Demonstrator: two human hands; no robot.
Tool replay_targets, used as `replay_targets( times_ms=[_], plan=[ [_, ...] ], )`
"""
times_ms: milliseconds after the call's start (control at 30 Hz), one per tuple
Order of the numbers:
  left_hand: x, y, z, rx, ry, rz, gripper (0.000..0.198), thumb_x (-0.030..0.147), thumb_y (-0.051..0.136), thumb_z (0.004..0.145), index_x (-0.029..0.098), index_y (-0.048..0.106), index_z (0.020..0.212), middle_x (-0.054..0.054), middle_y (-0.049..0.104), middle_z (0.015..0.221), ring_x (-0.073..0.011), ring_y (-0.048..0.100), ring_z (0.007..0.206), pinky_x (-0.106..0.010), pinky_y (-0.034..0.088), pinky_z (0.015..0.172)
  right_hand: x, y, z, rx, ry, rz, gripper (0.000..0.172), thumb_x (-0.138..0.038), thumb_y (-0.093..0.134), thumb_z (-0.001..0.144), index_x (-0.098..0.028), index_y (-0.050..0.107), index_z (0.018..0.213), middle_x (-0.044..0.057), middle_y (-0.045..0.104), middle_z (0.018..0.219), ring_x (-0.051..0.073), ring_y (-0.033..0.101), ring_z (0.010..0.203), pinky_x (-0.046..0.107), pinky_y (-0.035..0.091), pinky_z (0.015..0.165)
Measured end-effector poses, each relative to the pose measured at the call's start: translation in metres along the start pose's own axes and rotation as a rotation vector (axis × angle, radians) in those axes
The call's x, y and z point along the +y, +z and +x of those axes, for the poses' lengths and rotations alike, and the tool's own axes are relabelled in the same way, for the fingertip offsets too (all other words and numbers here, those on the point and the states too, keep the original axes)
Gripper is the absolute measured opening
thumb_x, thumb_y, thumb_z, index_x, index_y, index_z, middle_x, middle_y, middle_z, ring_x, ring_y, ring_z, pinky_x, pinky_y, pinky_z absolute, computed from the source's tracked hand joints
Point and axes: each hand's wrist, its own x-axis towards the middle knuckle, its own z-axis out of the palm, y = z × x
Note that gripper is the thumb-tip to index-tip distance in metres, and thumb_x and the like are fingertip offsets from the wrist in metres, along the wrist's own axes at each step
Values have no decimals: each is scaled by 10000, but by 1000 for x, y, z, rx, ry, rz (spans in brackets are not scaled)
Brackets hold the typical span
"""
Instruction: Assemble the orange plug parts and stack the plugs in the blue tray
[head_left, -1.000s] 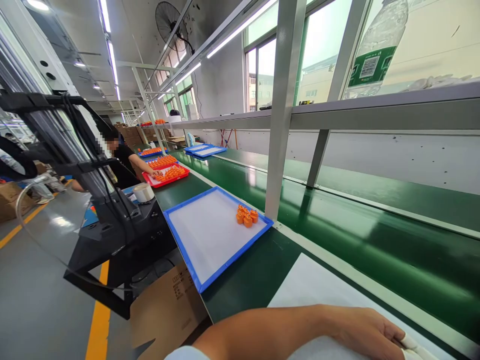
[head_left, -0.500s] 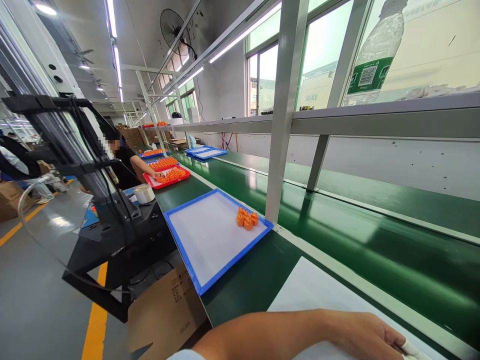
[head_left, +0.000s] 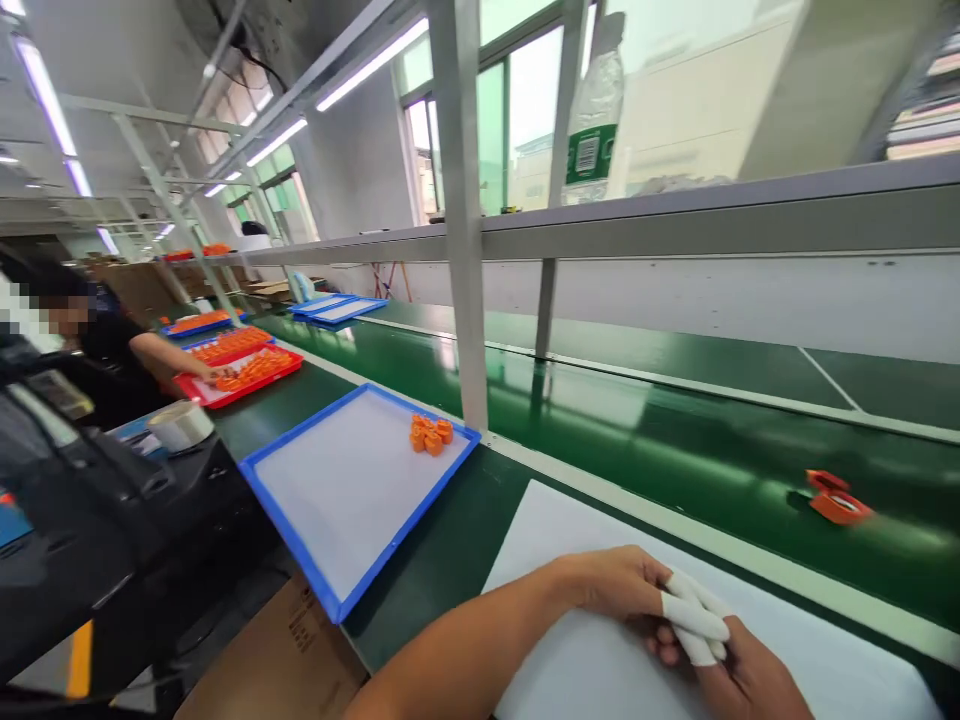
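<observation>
White sheet [head_left: 600, 665]: lay down at 5 o'clock in the view, right beneath both hands.
Left hand [head_left: 630, 585]: fingers bunched, not spread, white finger covers [head_left: 694, 612] pressed up against the other hand.
Right hand [head_left: 750, 675]: big change, tbh. It was out of shot half a second earlier, then showed up near 5 o'clock, meeting the left one. Couldn't tell if anything was pinched between them.
My read: work had become two-handed, centred over the sheet.
Loose orange part [head_left: 840, 505]: also newly in shot, on the green belt [head_left: 675, 450] between 1 and 2 o'clock from the hands. View had swung right, so no clue whether the belt moved.
Blue tray [head_left: 407, 526]: 10 o'clock from the hands, orange cluster [head_left: 430, 434] unchanged in its 2 o'clock corner.
Green bench [head_left: 454, 550]: left a decent gap between tray and sheet.
Pale strip [head_left: 675, 515]: ran just past the sheet's far edge, bordering the belt.
Grey post [head_left: 463, 250]: stood toward 10:30, the obvious thing to bump.
Cardboard box [head_left: 277, 650]: sat below the bench edge, 9 o'clock.
Co-worker's hand [head_left: 223, 375]: busy at a red tray [head_left: 255, 385], 10 o'clock, well apart.
</observation>
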Motion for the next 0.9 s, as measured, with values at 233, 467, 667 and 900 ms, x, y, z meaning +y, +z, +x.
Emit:
replay_targets(
  times_ms=[233, 467, 667, 900],
  plan=[
    [29, 14, -23, 75, 99, 135, 434, 546, 737, 736, 116, 681, 756, 39, 506, 530, -37, 344, 404, -222, 191, 429, -56, -12, 10, 0, -164, 314, 122, -214, 480, 852, -219, 596, 887, 46, 652, 923, 223, 621, 838, 328, 503, 744],
    [25, 12, -14, 108, 123, 155, 481, 611, 651, 799, 137, 704, 864, 44, 454, 502, -41, 308, 386, -223, 151, 427, -52, -15, 12, 46, -143, 355, 90, -147, 529, 833, -209, 577, 788, 2, 614, 839, 168, 566, 735, 273, 439, 653],
    [17, 18, -10, 283, 153, 223, 475, 633, 599, 828, 163, 623, 771, 59, 400, 432, -87, 393, 413, -218, 291, 441, -47, -16, 17, 10, -54, 562, 139, -161, 547, 830, -191, 646, 922, 11, 681, 830, 194, 653, 758, 297, 509, 697],
    [68, -7, 39, 617, 185, 574, 345, 467, 660, 835, 128, 663, 771, -10, 617, 605, -95, 476, 493, -220, 328, 473, -44, -8, 25, 148, 79, 762, 272, -240, 527, 882, -152, 579, 1135, 80, 673, 953, 227, 680, 806, 321, 560, 638]
  ],
)
